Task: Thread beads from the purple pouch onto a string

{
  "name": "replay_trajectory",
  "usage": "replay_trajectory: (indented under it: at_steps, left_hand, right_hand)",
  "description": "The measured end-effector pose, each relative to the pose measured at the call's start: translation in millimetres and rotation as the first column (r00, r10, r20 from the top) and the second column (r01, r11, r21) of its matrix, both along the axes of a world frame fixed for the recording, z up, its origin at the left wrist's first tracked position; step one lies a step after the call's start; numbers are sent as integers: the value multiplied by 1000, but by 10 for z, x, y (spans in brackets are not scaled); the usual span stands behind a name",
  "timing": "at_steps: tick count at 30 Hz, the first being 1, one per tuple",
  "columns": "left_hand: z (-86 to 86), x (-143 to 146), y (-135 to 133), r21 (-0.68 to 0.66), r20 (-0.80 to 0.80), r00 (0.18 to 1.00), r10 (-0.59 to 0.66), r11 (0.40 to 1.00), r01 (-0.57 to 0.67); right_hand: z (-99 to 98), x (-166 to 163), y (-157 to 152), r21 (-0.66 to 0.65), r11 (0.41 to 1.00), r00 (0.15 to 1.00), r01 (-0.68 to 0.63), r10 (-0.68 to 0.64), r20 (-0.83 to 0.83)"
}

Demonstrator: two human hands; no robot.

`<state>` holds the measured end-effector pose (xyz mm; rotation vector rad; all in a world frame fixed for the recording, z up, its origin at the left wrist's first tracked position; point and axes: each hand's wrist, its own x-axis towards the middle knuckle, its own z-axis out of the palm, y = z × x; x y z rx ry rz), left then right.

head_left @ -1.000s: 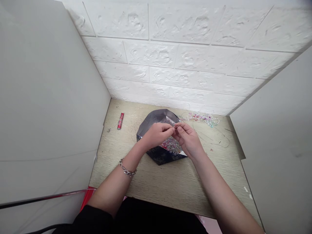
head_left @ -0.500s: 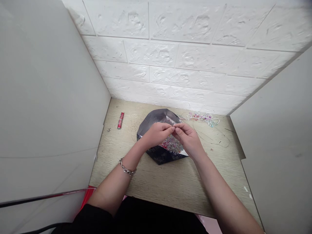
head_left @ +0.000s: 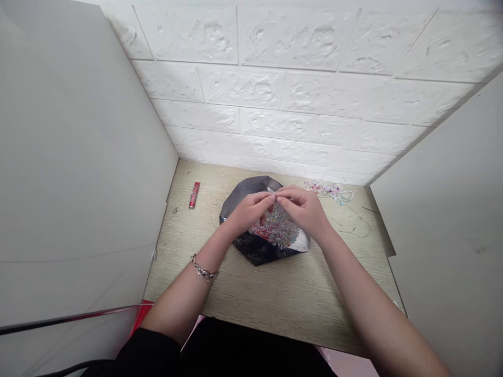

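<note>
Over a dark, many-sided container point(head_left: 267, 252) my two hands meet at the fingertips. My left hand point(head_left: 252, 208) has thumb and forefinger pinched together; whatever lies between them is too small to make out. Tip to tip with it, my right hand point(head_left: 302, 207) is closed in a pinch as well, and its contents are hidden by the fingers. Below them, a heap of small beads point(head_left: 279, 225), red, clear and pale, fills the container's inside. A silver chain bracelet point(head_left: 203, 269) circles my left wrist.
Strung beads point(head_left: 332, 192) lie at the back right of the wooden table point(head_left: 271, 293), with thin thread near them. A red tube point(head_left: 194, 195) lies at the left. White panels stand on both sides, and a white brick-patterned wall point(head_left: 259, 94) closes the back.
Both hands have risen slightly away from me, the fingertips still together. My right hand has turned, and more of the beads and of the container's right corner shows.
</note>
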<state>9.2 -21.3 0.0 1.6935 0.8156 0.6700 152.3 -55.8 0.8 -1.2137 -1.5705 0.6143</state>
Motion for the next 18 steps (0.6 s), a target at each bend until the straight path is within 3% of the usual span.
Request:
replay_trajectory:
  at_steps: [6, 9, 11, 13, 15, 18]
  left_hand:
    - [-1, 0, 37, -57, 124, 990, 61, 997, -54]
    - [-3, -10, 49, -84, 144, 982, 124, 990, -113]
    - [2, -18, 53, -100, 174, 972, 158, 985, -142]
    - [7, -25, 58, -110, 207, 960, 188, 980, -168]
    - [10, -28, 63, -128, 234, 948, 215, 974, -189]
    - [7, -28, 66, -166, 252, 938, 238, 966, -200]
  right_hand:
    - [200, 17, 115, 14, 999, 997, -48, 47, 57]
    - [151, 48, 161, -13, 1000, 998, 7, -6, 69]
    - [59, 75, 200, -86, 994, 983, 66, -50, 176]
    - [-55, 101, 239, -152, 986, 910, 70, -1, 415]
    - [-160, 124, 270, -201, 978, 780, 52, 86, 619]
    - [-241, 158, 287, -258, 965, 648, 54, 162, 744]
